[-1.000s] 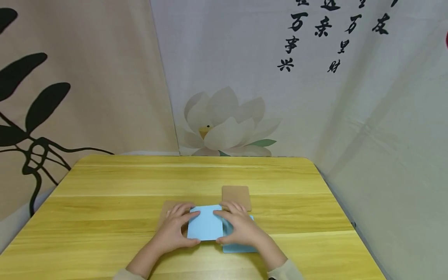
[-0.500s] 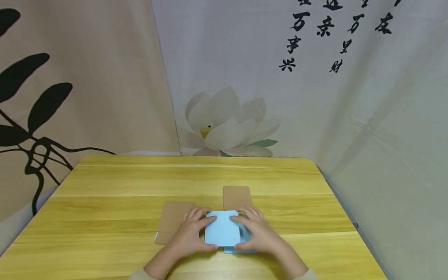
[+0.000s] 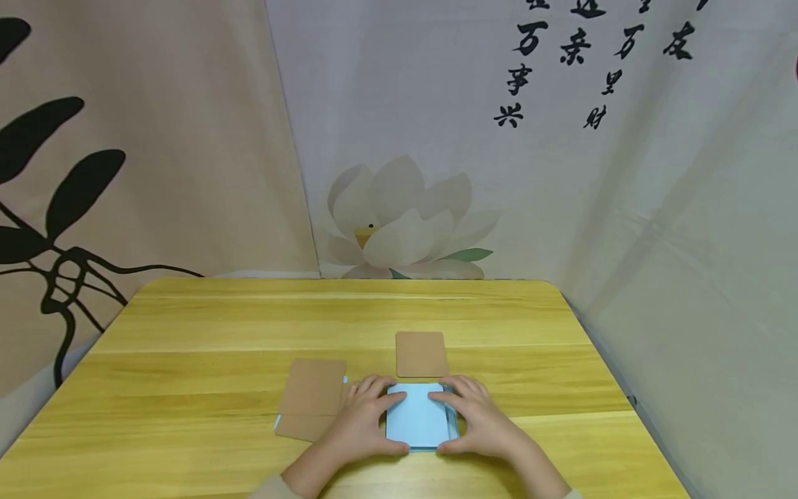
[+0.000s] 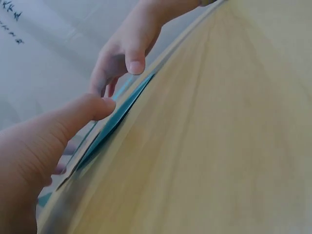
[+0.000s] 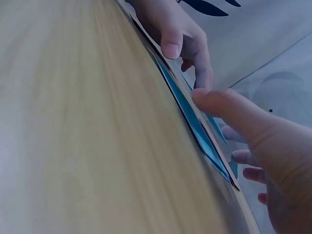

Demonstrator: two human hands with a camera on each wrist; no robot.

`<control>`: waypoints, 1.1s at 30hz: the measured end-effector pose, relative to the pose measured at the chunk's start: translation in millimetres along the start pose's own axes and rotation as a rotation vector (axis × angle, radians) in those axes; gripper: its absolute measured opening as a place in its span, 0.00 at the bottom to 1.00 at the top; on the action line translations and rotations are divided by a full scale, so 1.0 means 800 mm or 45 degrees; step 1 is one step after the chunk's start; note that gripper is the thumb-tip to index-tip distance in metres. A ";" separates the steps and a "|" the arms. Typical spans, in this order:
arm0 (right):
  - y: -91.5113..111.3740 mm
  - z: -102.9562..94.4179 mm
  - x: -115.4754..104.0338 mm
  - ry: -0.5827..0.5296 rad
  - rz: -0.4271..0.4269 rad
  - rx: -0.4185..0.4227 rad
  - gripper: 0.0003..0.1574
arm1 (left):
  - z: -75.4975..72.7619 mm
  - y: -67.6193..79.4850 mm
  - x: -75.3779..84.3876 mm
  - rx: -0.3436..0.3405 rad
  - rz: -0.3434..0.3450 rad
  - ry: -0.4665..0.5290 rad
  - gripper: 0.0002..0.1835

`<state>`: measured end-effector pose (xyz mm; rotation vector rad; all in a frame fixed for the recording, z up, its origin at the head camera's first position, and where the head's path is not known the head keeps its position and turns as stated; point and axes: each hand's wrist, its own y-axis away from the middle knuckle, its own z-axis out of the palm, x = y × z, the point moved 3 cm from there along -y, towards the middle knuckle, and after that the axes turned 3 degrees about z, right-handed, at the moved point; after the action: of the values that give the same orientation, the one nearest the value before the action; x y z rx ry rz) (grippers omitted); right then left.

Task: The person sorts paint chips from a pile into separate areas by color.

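In the head view, a light blue square card [image 3: 416, 416] lies low over the table, between both hands. My left hand [image 3: 364, 423] grips its left side, thumb at the near edge and fingers at the far edge. The right hand [image 3: 483, 424] holds the right side in the same way. Under it, another blue card [image 3: 452, 414] shows as a strip at the right and along the near edge. From the right wrist, a blue card [image 5: 187, 117] appears nearly edge-on, the left hand's thumb [image 5: 171, 45] close above it.
Overlapping brown cards [image 3: 312, 387] with slivers of blue at their edges lie on the wooden table [image 3: 187, 388] to the left. A single brown card [image 3: 420, 354] lies just beyond the blue ones. Behind the table hangs a printed cloth [image 3: 399, 104].
Both hands have carried the blue card rightward and nearer, so it now covers most of the other blue card. The brown cards at left have come into fuller view.
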<state>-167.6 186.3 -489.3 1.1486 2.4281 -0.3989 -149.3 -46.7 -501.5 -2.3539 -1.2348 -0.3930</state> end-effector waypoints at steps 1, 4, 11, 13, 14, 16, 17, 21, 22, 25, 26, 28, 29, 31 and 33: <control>0.002 0.000 0.002 0.000 0.002 -0.003 0.52 | 0.002 -0.001 0.001 -0.007 -0.002 -0.004 0.47; 0.005 -0.002 0.007 -0.007 0.007 0.000 0.52 | 0.006 -0.004 0.006 -0.020 -0.007 -0.005 0.47; 0.008 -0.002 0.016 -0.010 0.000 -0.016 0.52 | 0.011 -0.009 0.011 -0.038 -0.006 -0.034 0.47; 0.009 -0.001 0.017 -0.016 -0.001 -0.023 0.52 | 0.013 -0.009 0.011 -0.044 -0.004 -0.039 0.47; 0.009 -0.001 0.018 -0.021 -0.001 -0.025 0.52 | 0.013 -0.009 0.011 -0.044 -0.003 -0.044 0.47; 0.009 0.000 0.020 -0.030 0.002 -0.033 0.52 | 0.013 -0.010 0.011 -0.040 0.000 -0.054 0.47; 0.009 0.000 0.021 -0.036 0.004 -0.036 0.52 | 0.013 -0.010 0.011 -0.038 0.001 -0.058 0.47; 0.010 0.001 0.022 -0.049 0.015 -0.050 0.52 | 0.013 -0.009 0.010 -0.034 0.008 -0.065 0.47; 0.010 0.001 0.022 -0.050 0.016 -0.052 0.52 | 0.013 -0.009 0.009 -0.036 0.009 -0.063 0.47; 0.011 0.000 0.022 -0.050 0.021 -0.059 0.51 | 0.013 -0.008 0.009 -0.047 0.012 -0.053 0.47; 0.011 0.000 0.022 -0.051 0.020 -0.060 0.51 | 0.012 -0.008 0.009 -0.051 0.013 -0.050 0.47; 0.011 0.000 0.021 -0.050 0.017 -0.059 0.51 | 0.011 -0.007 0.008 -0.059 0.019 -0.041 0.47; 0.011 0.000 0.021 -0.050 0.017 -0.059 0.51 | 0.011 -0.006 0.008 -0.063 0.022 -0.037 0.47; 0.011 0.000 0.019 -0.050 0.012 -0.050 0.51 | 0.011 -0.004 0.007 -0.072 0.028 -0.025 0.47; 0.011 0.000 0.017 -0.043 0.002 -0.029 0.52 | 0.009 -0.001 0.006 -0.076 0.031 -0.010 0.46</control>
<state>-168.3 201.0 -496.9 1.1249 2.3962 -0.3864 -147.3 -39.2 -505.6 -2.4203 -1.2125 -0.4188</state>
